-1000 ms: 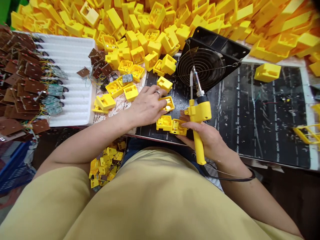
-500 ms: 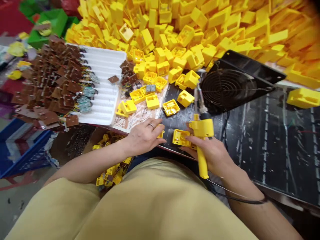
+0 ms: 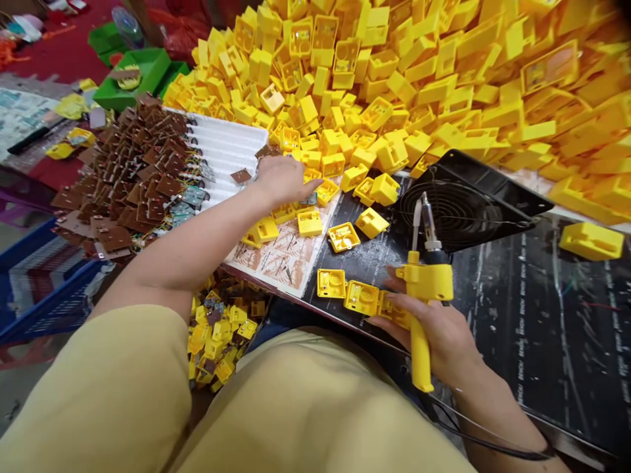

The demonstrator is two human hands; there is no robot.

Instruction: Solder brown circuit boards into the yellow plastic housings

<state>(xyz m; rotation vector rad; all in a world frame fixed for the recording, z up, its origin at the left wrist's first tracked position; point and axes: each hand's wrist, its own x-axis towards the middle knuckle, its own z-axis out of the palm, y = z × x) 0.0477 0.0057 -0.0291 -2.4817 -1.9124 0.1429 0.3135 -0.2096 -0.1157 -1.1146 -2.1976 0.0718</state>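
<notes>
My left hand (image 3: 282, 179) is stretched forward over the small brown circuit boards (image 3: 267, 150) and yellow housings beside the white tray. Its thumb sticks out, apart from the other fingers, which are partly hidden; I see nothing held. My right hand (image 3: 444, 335) grips a yellow soldering gun (image 3: 421, 341), its metal tip pointing away from me. The fingers of that hand also reach a row of open yellow housings along the table's front edge. A square housing (image 3: 331, 283) forms the row's left end, with another housing (image 3: 362, 298) next to it.
A large heap of yellow housings (image 3: 384, 66) fills the back. A black fan (image 3: 453, 203) lies right of centre. Many wired brown boards (image 3: 123, 171) cover the ribbed white tray (image 3: 227, 141). Below the table edge are more yellow parts (image 3: 221, 335) and a blue crate (image 3: 29, 289).
My left hand has left the housing at the front edge and moved forward and left to the small boards. My right hand still holds the soldering gun. The view has shifted.
</notes>
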